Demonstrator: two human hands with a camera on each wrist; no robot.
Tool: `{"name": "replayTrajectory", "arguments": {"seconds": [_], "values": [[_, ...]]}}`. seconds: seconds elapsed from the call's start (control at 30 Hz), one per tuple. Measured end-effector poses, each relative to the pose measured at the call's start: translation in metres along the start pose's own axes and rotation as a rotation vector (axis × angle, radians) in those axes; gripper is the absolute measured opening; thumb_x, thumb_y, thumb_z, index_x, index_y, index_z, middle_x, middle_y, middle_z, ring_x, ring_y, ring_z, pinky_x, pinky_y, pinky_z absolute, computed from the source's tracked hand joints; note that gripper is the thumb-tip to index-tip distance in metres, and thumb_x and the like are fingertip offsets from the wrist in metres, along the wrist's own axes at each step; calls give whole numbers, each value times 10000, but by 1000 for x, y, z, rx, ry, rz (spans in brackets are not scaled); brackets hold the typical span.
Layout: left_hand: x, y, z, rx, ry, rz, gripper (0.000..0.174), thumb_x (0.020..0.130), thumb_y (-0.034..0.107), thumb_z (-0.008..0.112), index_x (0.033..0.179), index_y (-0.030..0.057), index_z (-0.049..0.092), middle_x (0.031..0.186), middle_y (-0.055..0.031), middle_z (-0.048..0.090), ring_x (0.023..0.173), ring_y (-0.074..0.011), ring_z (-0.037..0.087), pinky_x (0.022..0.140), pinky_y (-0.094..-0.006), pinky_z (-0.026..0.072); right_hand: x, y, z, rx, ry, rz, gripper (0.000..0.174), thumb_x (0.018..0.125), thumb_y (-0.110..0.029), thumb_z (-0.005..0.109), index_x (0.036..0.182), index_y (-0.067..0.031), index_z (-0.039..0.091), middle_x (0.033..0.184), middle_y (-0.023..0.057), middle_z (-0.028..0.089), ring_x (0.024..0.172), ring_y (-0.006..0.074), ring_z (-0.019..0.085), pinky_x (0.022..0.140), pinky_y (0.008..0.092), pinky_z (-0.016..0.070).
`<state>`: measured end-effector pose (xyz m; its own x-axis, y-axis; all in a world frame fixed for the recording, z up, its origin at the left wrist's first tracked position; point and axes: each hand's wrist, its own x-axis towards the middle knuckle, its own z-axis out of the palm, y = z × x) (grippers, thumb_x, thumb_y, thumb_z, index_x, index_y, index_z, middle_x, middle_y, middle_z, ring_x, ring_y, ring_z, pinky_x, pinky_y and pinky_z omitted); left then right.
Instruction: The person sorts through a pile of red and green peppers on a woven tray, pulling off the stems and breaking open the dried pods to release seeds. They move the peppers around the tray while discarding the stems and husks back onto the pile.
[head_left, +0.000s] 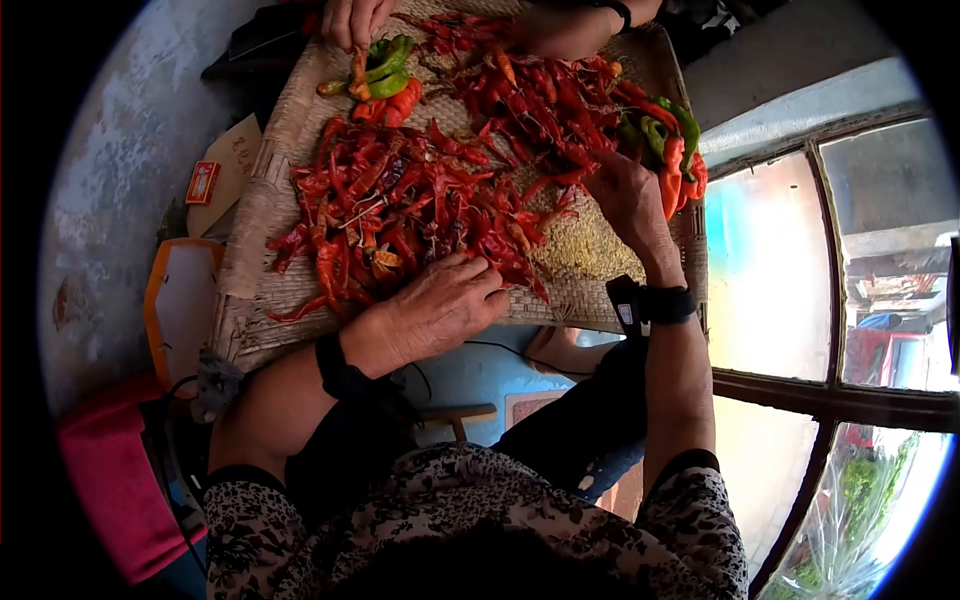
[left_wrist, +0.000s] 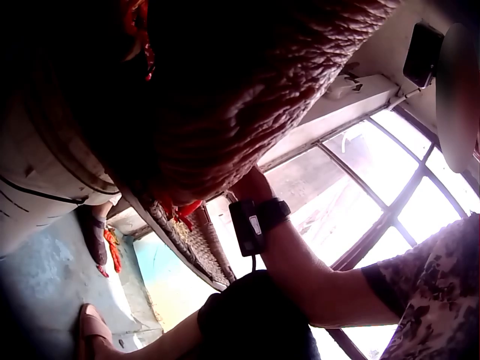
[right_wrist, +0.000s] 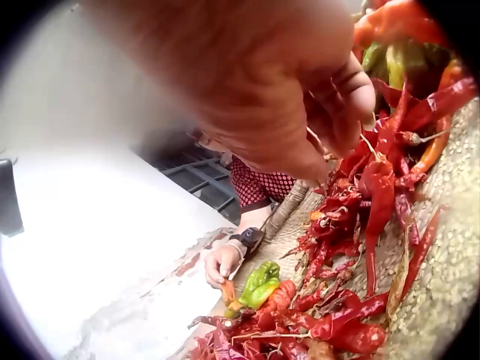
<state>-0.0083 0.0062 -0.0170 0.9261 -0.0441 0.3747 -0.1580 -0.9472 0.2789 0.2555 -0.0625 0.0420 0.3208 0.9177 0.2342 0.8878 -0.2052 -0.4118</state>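
Note:
A large pile of dried red chillies (head_left: 400, 200) lies on the woven tray (head_left: 255, 240). On the pile's near edge rests my left hand (head_left: 445, 305), its fingers loosely bent over the chillies; what is under them is hidden. My right hand (head_left: 635, 205) reaches to the second red pile (head_left: 545, 105) at the right. In the right wrist view the right hand (right_wrist: 262, 97) has bent fingers close to a chilli stem (right_wrist: 370, 144); whether they pinch it is unclear. Seeds (head_left: 585, 240) are scattered between the piles.
Green peppers (head_left: 388, 68) lie at the tray's far left, beside another person's hand (head_left: 352, 20). That person's other arm (head_left: 565, 32) crosses the far edge. More fresh peppers (head_left: 673, 165) are at the right rim, near the window (head_left: 770, 260). A matchbox (head_left: 202, 183) lies left of the tray.

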Motion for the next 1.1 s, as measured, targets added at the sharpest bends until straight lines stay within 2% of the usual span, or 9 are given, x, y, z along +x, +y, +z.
{"name": "replayTrajectory", "arguments": {"seconds": [0.03,0.13,0.47,0.6,0.8,0.93,1.0,1.07,1.1], "values": [[0,0,1,-2,-4,4,105,777,20,612,859,48,553,862,-67,506,863,-210,533,838,-350,480,-3,3,7,98,-207,-45,274,825,-84,663,1094,-31,665,898,120,674,783,158,639,693,286,509],[1,-1,2,5,-1,9,101,779,24,616,862,49,564,858,-65,512,857,-212,534,828,-348,483,-14,5,30,-5,-292,-308,250,785,-83,695,1035,-87,698,915,125,675,823,257,655,719,350,531],[0,0,-2,32,8,16,112,785,30,615,890,35,576,875,-74,528,878,-220,549,843,-351,488,-16,-7,28,-173,-235,-329,116,798,-89,680,911,-74,704,915,126,654,817,303,644,714,386,522],[0,-1,-1,16,-37,1,113,792,31,610,900,37,575,882,-77,529,893,-223,555,845,-360,490,-17,-21,1,18,-317,-180,127,803,-95,673,905,-18,682,877,145,652,788,294,648,684,369,521],[1,0,-2,32,-59,-1,106,799,25,605,900,40,576,885,-75,528,899,-226,557,843,-361,490,-28,-12,-20,-202,-224,-76,125,800,-71,650,902,-3,673,837,143,661,768,279,652,680,359,515],[3,2,-4,-12,-62,-17,48,830,18,569,877,20,560,875,-80,515,909,-208,530,871,-359,454,-25,-4,-26,297,-297,29,125,805,-110,649,870,-9,685,725,113,652,644,188,630,609,343,500],[3,1,-7,-20,-114,-18,51,830,15,570,880,23,563,881,-82,519,906,-209,530,864,-361,458,-18,-2,-28,262,-309,24,178,840,-130,655,936,17,683,713,69,647,645,115,587,610,292,496],[2,-1,-2,-1,-76,-9,84,814,16,590,893,33,570,883,-76,517,890,-215,534,842,-361,472,-10,-2,-30,526,-173,329,268,878,-171,644,1022,55,655,751,76,665,670,119,601,629,277,502],[2,-1,0,15,-33,-4,117,797,17,610,906,43,576,885,-71,516,873,-220,539,821,-360,486,-5,3,-26,748,35,305,352,903,-209,637,1122,66,621,759,67,661,657,112,595,610,262,491]]}}
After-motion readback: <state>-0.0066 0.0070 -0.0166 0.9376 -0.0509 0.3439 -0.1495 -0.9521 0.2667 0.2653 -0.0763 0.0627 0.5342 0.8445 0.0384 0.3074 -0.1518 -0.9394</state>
